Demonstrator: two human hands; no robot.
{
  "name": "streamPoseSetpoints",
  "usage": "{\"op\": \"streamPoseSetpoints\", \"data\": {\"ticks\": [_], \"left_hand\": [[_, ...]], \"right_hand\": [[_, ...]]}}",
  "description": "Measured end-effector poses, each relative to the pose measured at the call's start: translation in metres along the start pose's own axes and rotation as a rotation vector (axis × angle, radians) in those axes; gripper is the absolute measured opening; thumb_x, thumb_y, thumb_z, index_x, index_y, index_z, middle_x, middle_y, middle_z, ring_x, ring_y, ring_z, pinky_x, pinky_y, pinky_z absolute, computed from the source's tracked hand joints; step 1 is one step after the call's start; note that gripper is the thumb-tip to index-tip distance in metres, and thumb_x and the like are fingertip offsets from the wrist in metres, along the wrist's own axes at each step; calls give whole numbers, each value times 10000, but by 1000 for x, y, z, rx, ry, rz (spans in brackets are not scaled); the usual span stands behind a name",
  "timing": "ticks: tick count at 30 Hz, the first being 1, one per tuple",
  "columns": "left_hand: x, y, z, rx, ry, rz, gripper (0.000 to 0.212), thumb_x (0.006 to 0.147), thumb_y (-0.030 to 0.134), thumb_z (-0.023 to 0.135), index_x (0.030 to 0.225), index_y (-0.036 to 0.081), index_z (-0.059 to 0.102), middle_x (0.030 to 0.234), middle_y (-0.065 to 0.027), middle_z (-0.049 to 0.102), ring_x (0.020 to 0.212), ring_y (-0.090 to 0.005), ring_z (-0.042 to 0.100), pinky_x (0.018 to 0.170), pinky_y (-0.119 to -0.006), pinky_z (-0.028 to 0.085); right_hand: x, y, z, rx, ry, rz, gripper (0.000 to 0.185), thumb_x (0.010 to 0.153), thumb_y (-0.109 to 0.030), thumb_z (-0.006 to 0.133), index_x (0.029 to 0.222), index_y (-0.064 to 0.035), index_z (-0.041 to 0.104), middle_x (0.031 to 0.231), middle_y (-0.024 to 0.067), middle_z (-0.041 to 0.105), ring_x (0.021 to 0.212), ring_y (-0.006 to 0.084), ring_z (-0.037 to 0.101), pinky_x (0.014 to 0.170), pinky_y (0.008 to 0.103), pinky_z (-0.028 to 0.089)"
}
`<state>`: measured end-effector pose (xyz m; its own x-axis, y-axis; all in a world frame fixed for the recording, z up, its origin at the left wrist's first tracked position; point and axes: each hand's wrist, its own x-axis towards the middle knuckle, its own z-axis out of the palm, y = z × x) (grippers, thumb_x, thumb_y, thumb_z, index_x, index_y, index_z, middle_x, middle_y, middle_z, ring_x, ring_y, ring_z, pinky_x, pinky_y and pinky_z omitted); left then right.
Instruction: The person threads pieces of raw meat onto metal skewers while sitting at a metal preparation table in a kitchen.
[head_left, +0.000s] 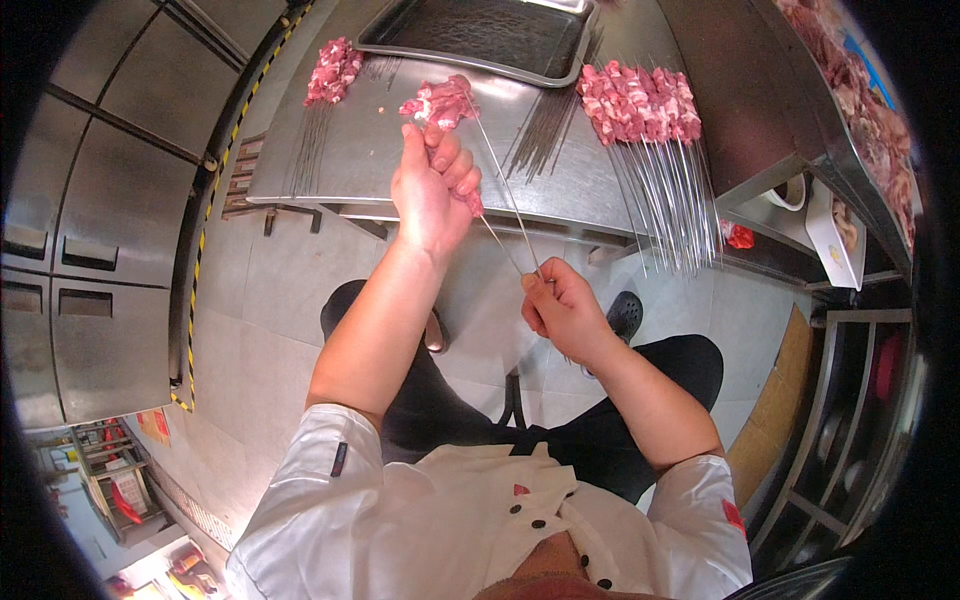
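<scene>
My left hand (439, 180) is closed around raw meat pieces (471, 202) on a metal skewer, whose bare shaft runs down to my right hand. My right hand (559, 307) pinches that skewer and a second metal skewer (502, 176), which slants up towards a small heap of raw meat (444, 101) on the steel table (360, 161). Right of the heap lie loose bare skewers (541, 135). Many loaded meat skewers (641, 105) lie side by side at the table's right, their shafts over the edge. A smaller loaded group (332, 71) lies at the left.
A dark rectangular tray (480, 37) stands at the table's far side. Steel cabinets (120, 225) are on the left. At the right, a raised steel container (862, 135) holds more raw meat above a white tub (836, 240).
</scene>
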<state>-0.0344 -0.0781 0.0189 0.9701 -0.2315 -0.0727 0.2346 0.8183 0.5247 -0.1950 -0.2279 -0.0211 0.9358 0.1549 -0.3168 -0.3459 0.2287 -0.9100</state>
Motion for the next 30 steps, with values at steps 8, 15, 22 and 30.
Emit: {"op": "streamPoseSetpoints", "data": {"ticks": [8,15,22,30], "left_hand": [[8,-2,-18,-70,-250,-102,431,1050,519,337,1026,122,505,753,13,442,639,-116,405,595,-275,370],[17,4,-19,340,45,134,615,1044,529,328,1344,10,466,1226,-121,578,1160,-254,535,1005,-425,411],[16,3,-32,411,-54,67,531,1057,474,349,1250,25,556,1172,-90,605,1126,-220,561,991,-399,421],[17,-4,-29,417,-41,43,513,1057,466,363,1254,36,563,1177,-82,613,1124,-216,562,984,-393,425]], "right_hand": [[0,-5,-1,-22,4,-11,189,1042,-212,509,938,-65,451,636,29,542,523,82,453,480,244,368],[6,-19,-31,-173,181,-167,213,1048,-225,491,896,-86,434,647,41,601,496,54,416,451,238,328],[2,-65,-96,-406,531,-313,199,1019,-197,503,951,-16,554,708,43,664,602,95,542,590,276,448],[0,-84,-150,-625,810,-372,229,983,-190,547,883,11,586,686,104,666,633,196,638,631,343,488]]}}
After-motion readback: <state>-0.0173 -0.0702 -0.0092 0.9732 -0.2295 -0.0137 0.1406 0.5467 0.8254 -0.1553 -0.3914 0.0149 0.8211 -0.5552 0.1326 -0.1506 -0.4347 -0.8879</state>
